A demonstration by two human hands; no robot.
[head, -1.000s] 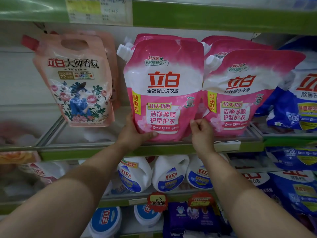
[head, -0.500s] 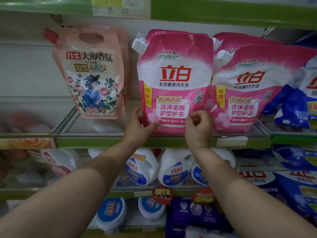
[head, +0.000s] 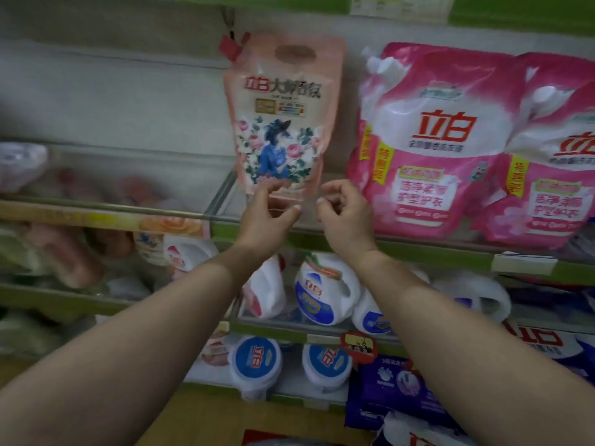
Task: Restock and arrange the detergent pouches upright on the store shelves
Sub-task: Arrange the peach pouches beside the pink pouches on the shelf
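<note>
A peach pouch (head: 283, 123) with a floral picture and a red corner spout stands upright on the green-edged shelf (head: 418, 252). My left hand (head: 264, 220) is raised just below its bottom edge with fingers relaxed, its fingertips at the pouch's lower rim; blur hides whether they touch. My right hand (head: 347, 220) hovers beside it with loosely curled fingers and holds nothing. To the right stand a pink pouch (head: 434, 140) and a second pink pouch (head: 553, 156), both upright and leaning a little.
White detergent jugs (head: 322, 294) fill the shelf below, with round blue-lidded tubs (head: 256, 362) and purple packs (head: 396, 387) lower down. A red price tag (head: 359, 344) hangs on a shelf edge. Blurred pink packs (head: 64, 252) lie in the left section.
Both hands have let go of the front pink pouch and moved left to the bottom of the peach pouch. The view has swung left too.
</note>
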